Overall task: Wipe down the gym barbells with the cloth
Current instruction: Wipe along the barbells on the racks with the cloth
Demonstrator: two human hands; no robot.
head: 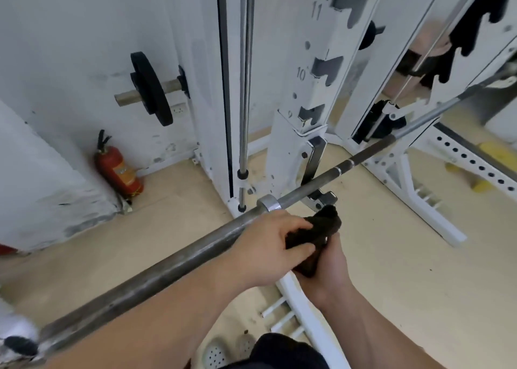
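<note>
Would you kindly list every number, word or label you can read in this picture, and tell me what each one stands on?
"11": on the white rack post, beside the top notch.
"10": on the same post, beside the next notch down.
"9": on the same post, beside the lowest notch; faint, but readable.
The orange label on the fire extinguisher is too blurred to read.
No other text is legible.

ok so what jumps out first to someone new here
The left hand and right hand grip a dark cloth at centre, beside the barbell running diagonally lower left to upper right. A red extinguisher stands at the left wall, below a black plate.
</note>
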